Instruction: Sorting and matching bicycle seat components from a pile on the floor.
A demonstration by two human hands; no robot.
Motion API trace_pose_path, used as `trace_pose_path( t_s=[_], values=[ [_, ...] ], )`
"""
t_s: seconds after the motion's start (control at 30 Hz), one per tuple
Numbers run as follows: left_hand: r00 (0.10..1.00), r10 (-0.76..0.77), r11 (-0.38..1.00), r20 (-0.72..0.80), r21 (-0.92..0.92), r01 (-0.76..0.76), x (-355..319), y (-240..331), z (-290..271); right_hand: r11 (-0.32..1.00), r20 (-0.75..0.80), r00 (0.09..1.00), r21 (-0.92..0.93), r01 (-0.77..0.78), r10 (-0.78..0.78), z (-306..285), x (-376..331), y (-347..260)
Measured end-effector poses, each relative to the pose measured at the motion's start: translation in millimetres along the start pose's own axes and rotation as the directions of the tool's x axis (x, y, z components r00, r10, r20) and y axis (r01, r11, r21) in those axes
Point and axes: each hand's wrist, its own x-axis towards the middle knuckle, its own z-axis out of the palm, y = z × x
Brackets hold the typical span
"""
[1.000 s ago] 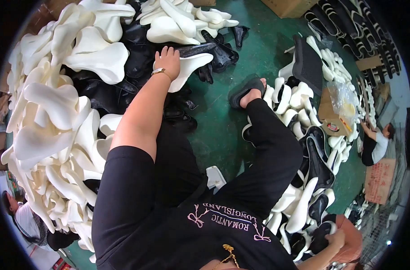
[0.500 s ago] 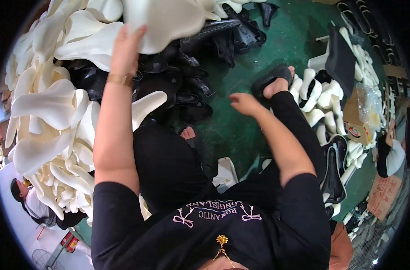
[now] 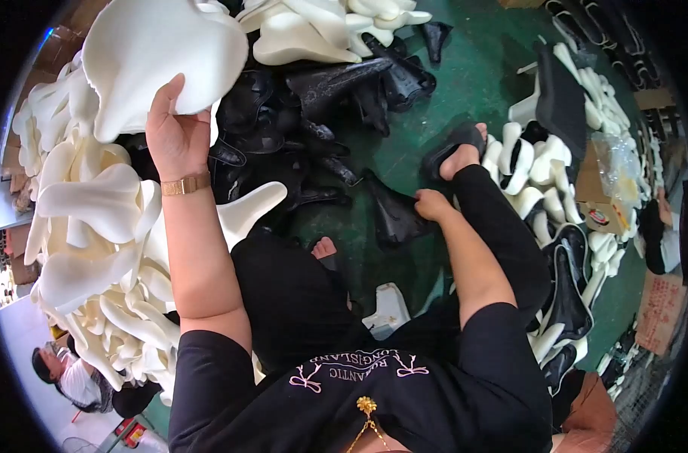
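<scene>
My left hand (image 3: 179, 140) is closed on the near edge of a broad white foam saddle pad (image 3: 166, 57), thumb on top, raised over the pile at the far left. Out to the right, my right hand (image 3: 433, 205) pinches the edge of a black plastic saddle shell (image 3: 395, 215) above the green floor. Between the two, several more black saddle shells (image 3: 264, 113) lie heaped, partly covered by white pads (image 3: 298, 34).
Stacked white saddle pads (image 3: 87, 196) rise on my left. Beside my right leg stand more saddle parts (image 3: 566, 279) and a cardboard box (image 3: 597, 200). A white plastic piece (image 3: 389, 306) sits between my legs. Another person (image 3: 64, 370) is at the lower left.
My left hand has swung the white saddle pad leftward and tilted it. A black saddle shell now shows at my right hand, where none was visible before.
</scene>
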Motion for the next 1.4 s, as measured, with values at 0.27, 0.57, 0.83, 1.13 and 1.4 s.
trace_pose_path(
  t_s=[0.27,0.57,0.83,1.13,1.4],
  values=[
    [0.952,-0.142,0.935,0.270,-0.281,0.219,-112,37,10,0.690,-0.557,0.805,0.665,0.286,0.203,-80,-118,5],
    [0.627,-0.723,0.616,0.290,-0.142,0.775,-207,-7,-3,0.069,-0.789,0.555,0.589,0.805,0.262,-107,-256,-52],
    [0.672,-0.678,0.703,0.299,-0.003,0.711,-219,-26,12,0.281,-0.848,0.517,0.528,0.802,0.117,-68,-281,-93],
    [0.633,-0.724,0.685,0.276,0.169,0.709,-223,-29,22,0.626,-0.931,0.328,0.161,0.763,-0.160,-74,-275,-122],
    [0.598,-0.733,0.664,0.324,0.154,0.731,-225,-32,17,0.649,-0.920,0.355,0.168,0.742,-0.167,-71,-271,-126]
  ],
)
